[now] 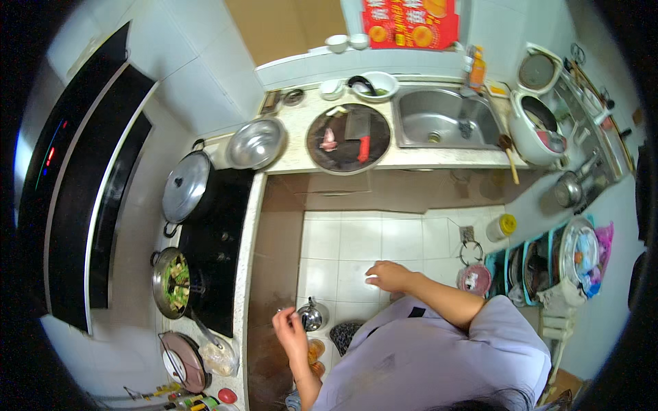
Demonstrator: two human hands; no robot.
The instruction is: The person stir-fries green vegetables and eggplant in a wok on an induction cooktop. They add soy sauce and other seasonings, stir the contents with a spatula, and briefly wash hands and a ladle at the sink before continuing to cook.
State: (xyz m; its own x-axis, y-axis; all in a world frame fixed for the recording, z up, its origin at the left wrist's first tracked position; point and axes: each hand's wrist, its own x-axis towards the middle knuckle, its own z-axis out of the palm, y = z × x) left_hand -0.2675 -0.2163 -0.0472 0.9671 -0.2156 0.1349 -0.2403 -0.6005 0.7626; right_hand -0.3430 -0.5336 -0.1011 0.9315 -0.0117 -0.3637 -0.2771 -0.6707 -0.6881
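Note:
My left hand (290, 329) is raised by the brown cabinet front (272, 267), its fingers bent; whether anything small is in it is not clear. Over the tiled floor hangs my right hand (389, 276), with fingers loosely curved and nothing visible in them. On the black cooktop (218, 257) to the left sits a frying pan (161, 287) holding green vegetables (177, 285), its handle toward the counter's near end. Behind it stands a large lidded pot (186, 180). A shiny metal kettle (311, 316) rests on the floor near my left hand.
A cleaver (360, 131) lies on the round cutting board (324, 159) beside pinkish food pieces (328, 140). Further along are a metal bowl (256, 143), the sink (432, 115) and an open rice cooker (532, 126). A rack (545, 257) lines the right side; the range hood (97, 169) overhangs the left.

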